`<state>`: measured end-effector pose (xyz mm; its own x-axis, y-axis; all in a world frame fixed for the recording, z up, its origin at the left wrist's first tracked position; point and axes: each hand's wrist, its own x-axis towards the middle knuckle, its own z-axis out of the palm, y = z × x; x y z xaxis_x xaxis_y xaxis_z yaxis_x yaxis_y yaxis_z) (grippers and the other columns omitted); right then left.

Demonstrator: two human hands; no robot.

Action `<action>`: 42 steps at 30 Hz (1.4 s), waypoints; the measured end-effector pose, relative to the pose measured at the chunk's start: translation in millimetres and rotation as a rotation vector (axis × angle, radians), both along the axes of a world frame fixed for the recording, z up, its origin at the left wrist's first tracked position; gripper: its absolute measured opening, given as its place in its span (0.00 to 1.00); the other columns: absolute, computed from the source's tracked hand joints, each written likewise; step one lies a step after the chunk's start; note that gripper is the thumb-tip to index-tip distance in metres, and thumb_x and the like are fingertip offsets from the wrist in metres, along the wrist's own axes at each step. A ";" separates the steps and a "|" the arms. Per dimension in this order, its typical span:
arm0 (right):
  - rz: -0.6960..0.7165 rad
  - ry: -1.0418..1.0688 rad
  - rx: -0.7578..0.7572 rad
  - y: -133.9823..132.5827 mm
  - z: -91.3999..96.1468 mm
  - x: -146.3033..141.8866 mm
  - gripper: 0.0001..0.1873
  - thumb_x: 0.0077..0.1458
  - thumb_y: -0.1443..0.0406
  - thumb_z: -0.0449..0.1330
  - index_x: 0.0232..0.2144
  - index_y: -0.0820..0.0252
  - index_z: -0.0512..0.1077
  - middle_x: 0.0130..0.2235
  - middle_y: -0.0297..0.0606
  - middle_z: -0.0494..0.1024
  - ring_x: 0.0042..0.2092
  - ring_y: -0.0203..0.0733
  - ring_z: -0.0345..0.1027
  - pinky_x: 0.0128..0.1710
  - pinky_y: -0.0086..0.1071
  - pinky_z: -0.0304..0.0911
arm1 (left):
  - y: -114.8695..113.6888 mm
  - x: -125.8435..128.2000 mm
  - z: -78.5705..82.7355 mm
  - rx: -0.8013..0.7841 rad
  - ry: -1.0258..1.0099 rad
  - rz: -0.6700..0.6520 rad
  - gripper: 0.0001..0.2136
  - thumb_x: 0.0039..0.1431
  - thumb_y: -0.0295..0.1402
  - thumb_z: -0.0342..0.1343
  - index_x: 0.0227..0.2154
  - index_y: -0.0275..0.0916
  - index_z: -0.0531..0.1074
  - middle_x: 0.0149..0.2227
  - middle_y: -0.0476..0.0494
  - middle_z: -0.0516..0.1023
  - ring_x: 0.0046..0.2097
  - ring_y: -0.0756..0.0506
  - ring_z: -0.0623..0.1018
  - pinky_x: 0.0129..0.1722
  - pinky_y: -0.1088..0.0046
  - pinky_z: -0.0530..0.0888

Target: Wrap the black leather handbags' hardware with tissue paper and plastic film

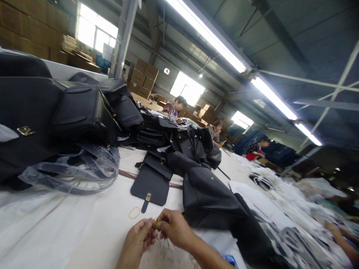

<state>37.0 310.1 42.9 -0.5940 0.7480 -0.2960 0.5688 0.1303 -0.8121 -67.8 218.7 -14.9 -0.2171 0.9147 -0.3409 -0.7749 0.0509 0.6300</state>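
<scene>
My left hand and my right hand meet above the white table near the bottom middle. Both are closed in a pinch on a small yellowish-brown thing; it looks bunched up, and the fingers cover too much of it to name its kind. A thin yellow rubber band lies on the table just beyond my left hand. Past it is a small black bag, its flap spread flat, with a gold clasp and a short strap toward me. Another thin yellow ring rests on that bag.
Larger black bags lie close on the right, and more black bags are piled at left. Clear plastic wrapping sits by the left pile. White sheets cover the right side. Several other people work farther off; a co-worker's arm shows at right.
</scene>
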 end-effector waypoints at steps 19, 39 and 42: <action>-0.138 0.111 -0.352 8.3 0.1 2.4 0.12 0.39 0.58 0.58 0.26 0.60 0.66 0.26 0.34 0.73 0.23 0.32 0.64 0.22 0.25 0.60 | -4.6 -7.8 9.0 0.220 -0.206 -0.070 0.07 0.59 0.34 0.60 0.33 0.35 0.75 0.34 0.48 0.72 0.31 0.54 0.69 0.28 0.81 0.68; 0.139 -0.459 0.442 51.8 -24.0 13.1 0.09 0.50 0.69 0.58 0.35 0.58 0.74 0.39 0.40 0.79 0.42 0.45 0.70 0.41 0.32 0.56 | -4.6 -14.2 0.9 0.015 0.012 -0.092 0.25 0.55 0.40 0.60 0.55 0.37 0.69 0.18 0.57 0.66 0.15 0.59 0.55 0.14 0.84 0.53; 0.203 -0.500 0.447 55.8 -21.9 8.4 0.04 0.49 0.69 0.59 0.28 0.60 0.74 0.35 0.42 0.79 0.40 0.46 0.71 0.38 0.32 0.56 | -3.1 -10.7 2.2 -0.014 0.107 -0.084 0.28 0.54 0.46 0.60 0.54 0.35 0.70 0.18 0.55 0.68 0.14 0.59 0.57 0.14 0.84 0.53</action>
<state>45.4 365.9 21.1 -0.6074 0.7506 -0.2602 0.7894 0.5338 -0.3031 -78.5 215.6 -12.7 -0.1757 0.9265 -0.3329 -0.6960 0.1223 0.7076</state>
